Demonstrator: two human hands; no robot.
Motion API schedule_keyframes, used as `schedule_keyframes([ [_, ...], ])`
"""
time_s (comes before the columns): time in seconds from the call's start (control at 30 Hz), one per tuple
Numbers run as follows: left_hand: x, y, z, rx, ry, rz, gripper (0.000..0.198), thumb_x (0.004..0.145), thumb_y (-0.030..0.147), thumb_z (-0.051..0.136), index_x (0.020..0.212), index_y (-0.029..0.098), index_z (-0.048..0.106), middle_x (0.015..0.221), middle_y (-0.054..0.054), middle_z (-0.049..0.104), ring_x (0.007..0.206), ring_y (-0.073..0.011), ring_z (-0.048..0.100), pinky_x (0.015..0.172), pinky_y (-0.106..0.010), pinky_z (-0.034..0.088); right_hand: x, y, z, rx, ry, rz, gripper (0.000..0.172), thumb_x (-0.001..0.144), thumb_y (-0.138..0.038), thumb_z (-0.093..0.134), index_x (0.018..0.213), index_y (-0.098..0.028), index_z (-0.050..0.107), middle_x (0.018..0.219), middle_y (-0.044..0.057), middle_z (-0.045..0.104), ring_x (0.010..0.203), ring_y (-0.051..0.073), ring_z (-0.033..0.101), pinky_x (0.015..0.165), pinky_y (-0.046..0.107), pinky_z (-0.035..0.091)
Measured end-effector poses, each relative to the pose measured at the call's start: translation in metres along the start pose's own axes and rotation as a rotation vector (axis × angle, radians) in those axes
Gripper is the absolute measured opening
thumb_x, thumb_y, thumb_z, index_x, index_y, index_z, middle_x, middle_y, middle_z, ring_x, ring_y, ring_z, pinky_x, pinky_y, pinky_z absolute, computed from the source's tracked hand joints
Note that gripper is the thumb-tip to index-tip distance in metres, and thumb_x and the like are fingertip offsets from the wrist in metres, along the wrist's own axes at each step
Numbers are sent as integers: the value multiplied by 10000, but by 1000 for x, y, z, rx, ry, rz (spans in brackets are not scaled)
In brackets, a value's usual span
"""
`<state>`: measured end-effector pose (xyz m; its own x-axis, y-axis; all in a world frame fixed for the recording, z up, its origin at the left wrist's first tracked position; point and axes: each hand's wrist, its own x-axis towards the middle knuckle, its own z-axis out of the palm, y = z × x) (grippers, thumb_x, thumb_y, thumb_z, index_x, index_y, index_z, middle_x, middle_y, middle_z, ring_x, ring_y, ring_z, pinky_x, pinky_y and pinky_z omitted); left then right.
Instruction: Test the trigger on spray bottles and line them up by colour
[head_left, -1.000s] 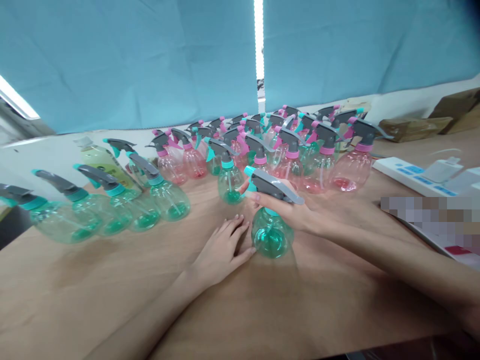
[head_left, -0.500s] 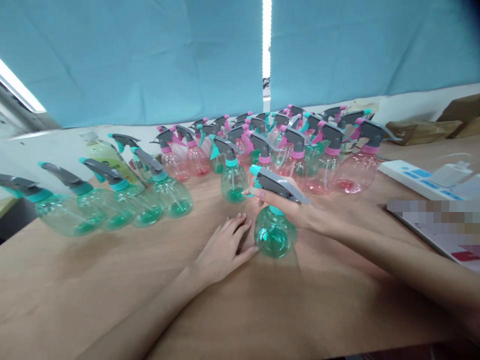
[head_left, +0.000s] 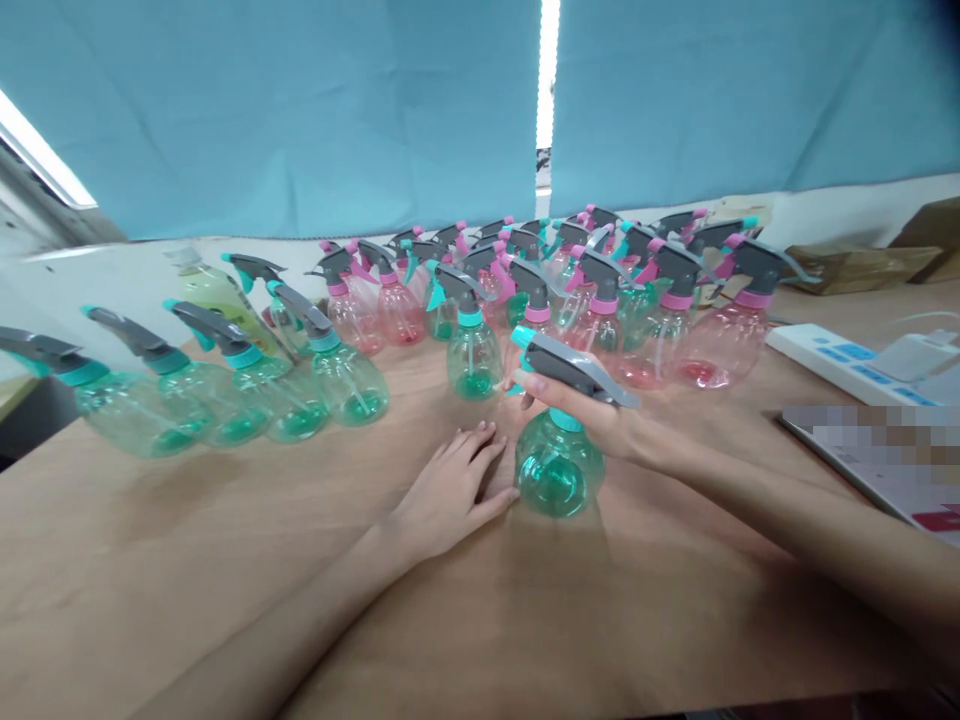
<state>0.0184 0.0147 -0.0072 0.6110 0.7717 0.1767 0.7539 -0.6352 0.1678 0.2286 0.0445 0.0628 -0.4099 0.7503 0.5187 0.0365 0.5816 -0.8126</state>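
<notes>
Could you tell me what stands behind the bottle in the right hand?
Pink-collared bottles stand behind the bottle; the right hand hides their bases.

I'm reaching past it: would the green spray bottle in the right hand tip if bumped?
The green spray bottle likely feels light, its clear thin plastic seeming empty. Its rounded body and wide trigger head suggest it would tip, then roll.

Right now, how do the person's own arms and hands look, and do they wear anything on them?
The left arm and right arm are bare, with no sleeves. The left hand and right hand wear no gloves, and no ring or watch shows. The left hand has short nails.
</notes>
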Motion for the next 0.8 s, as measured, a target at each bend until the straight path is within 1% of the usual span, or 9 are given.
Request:
schedule_keyframes([
  [0.1,0,1,-1,-6,-16,-1,600,968,525,472,1406,116,436,1480,-190,430,1381,-314,374,1114,-484,313,1,0,1,31,-21,-4,295,894,-499,569,767,-233,569,685,-10,516,662,144,492,641,301,422],
  [0.23,0,2,-4,-33,-15,2,580,971,532,453,1414,157,430,1491,-173,422,1382,-319,373,1105,-502,315,1,2,0,47,-30,-2,275,891,-500,574,799,-243,604,691,-8,535,664,150,499,655,307,434],
  [0.37,0,2,-4,-29,-17,-4,574,971,539,446,1413,173,432,1492,-164,425,1377,-321,384,1105,-512,311,0,2,0,49,-21,14,235,884,-475,593,853,-244,624,729,-1,565,718,160,528,671,307,440],
  [0.43,1,3,-4,-21,-20,-8,579,970,542,446,1403,159,446,1485,-170,432,1375,-317,387,1108,-505,312,0,2,0,55,-18,17,228,879,-469,600,851,-243,620,741,-2,566,724,160,529,677,307,440],
  [0.6,1,2,-4,-15,-22,-8,584,968,539,452,1395,141,457,1483,-175,431,1378,-305,380,1116,-486,312,0,0,2,100,11,-7,200,863,-432,616,827,-239,579,705,-25,515,657,136,490,685,307,431],
  [0.7,1,2,-4,-6,-25,-5,592,966,528,472,1400,126,452,1483,-183,428,1381,-307,373,1122,-479,302,1,-2,3,103,10,-11,180,865,-421,606,861,-244,580,729,-23,526,683,139,501,730,316,435],
  [0.8,1,2,-4,-7,-21,-1,602,967,527,473,1405,115,445,1480,-187,430,1374,-311,381,1115,-478,312,1,-4,3,107,6,-3,171,861,-411,604,858,-242,585,745,-20,535,700,141,512,739,318,436],
])
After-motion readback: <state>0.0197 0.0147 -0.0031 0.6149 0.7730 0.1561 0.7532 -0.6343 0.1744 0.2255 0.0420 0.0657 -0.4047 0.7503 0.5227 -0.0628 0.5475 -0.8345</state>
